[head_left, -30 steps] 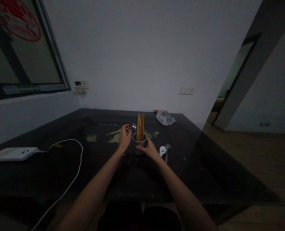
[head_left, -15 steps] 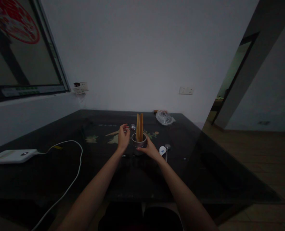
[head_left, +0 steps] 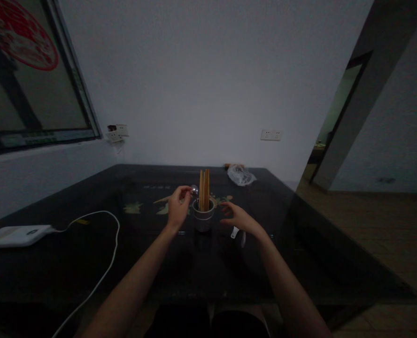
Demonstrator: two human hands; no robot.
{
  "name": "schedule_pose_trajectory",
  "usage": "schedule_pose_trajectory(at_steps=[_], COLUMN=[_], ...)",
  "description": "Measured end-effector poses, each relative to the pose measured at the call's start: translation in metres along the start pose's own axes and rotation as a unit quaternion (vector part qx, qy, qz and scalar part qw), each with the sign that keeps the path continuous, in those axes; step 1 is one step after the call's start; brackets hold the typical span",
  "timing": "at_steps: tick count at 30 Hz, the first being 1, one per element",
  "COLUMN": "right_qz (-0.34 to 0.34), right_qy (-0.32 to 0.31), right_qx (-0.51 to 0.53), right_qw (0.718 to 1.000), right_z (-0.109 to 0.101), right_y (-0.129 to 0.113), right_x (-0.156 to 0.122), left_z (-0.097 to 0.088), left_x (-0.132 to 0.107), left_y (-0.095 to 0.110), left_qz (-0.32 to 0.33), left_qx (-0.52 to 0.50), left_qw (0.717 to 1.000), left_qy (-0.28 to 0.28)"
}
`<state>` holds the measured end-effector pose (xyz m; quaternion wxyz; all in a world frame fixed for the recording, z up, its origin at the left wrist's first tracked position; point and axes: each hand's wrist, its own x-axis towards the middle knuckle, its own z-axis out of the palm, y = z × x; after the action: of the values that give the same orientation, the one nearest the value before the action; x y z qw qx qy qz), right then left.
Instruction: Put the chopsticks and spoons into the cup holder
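Note:
A small metal cup (head_left: 203, 220) stands on the dark table (head_left: 300, 244) with several wooden chopsticks (head_left: 204, 190) upright in it. My left hand (head_left: 177, 209) is just left of the cup, fingers pinched on a metal spoon (head_left: 194, 190) whose bowl is at the cup's rim. My right hand (head_left: 239, 217) hovers to the right of the cup, fingers spread and holding nothing. Under it lies a white ceramic spoon (head_left: 235, 231), partly hidden by the hand.
A white device (head_left: 14, 234) with a white cable (head_left: 103, 263) lies at the table's left. A crumpled clear plastic bag (head_left: 241, 175) sits at the far edge. A window is on the left wall and a doorway opens on the right.
My right hand has let go of the cup and moved right, over the white spoon. My left hand still holds the metal spoon at the cup's rim.

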<state>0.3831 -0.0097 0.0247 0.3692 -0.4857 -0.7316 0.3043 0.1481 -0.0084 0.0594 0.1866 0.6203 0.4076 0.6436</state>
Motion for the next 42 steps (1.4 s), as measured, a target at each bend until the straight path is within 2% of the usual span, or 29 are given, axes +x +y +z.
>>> schedule_pose_trajectory(at_steps=[3,7,12,17,21,23,27,30,37,42], right_qz=[0.002,0.033,0.062,0.096,0.169,0.206,0.27,0.293,0.309,0.307], right_qy=[0.0,0.043,0.113,0.167,0.177,0.167,0.131,0.11,0.063,0.057], right_qx=[0.008,0.039,0.051,-0.059,-0.179,-0.224,-0.286,-0.301,-0.321,-0.339], right_qw=[1.0,0.998,0.99,0.979,0.953,0.938,0.91,0.901,0.893,0.888], right_z=[-0.011,-0.015,-0.023,-0.039,-0.048,-0.049,-0.047,-0.044,-0.033,-0.028], right_y=[0.004,0.015,0.028,0.041,0.047,0.046,0.042,0.037,0.024,0.025], right_x=[-0.001,-0.003,-0.003,-0.002,-0.006,-0.008,-0.013,-0.016,-0.018,-0.018], left_z=[0.001,0.007,0.014,0.02,0.025,0.027,0.029,0.03,0.03,0.029], left_x=[-0.01,-0.028,-0.055,-0.074,-0.077,-0.078,-0.079,-0.08,-0.08,-0.079], left_y=[0.013,0.026,0.029,0.017,0.006,0.002,-0.001,-0.001,0.003,0.003], left_qz=[0.02,0.081,0.184,0.246,0.248,0.239,0.229,0.227,0.218,0.219], left_qx=[0.0,0.042,0.108,0.152,0.17,0.175,0.176,0.176,0.178,0.188], left_qw=[0.999,0.99,0.954,0.899,0.853,0.839,0.829,0.822,0.818,0.812], left_qy=[-0.045,-0.105,-0.213,-0.329,-0.427,-0.457,-0.479,-0.492,-0.502,-0.507])
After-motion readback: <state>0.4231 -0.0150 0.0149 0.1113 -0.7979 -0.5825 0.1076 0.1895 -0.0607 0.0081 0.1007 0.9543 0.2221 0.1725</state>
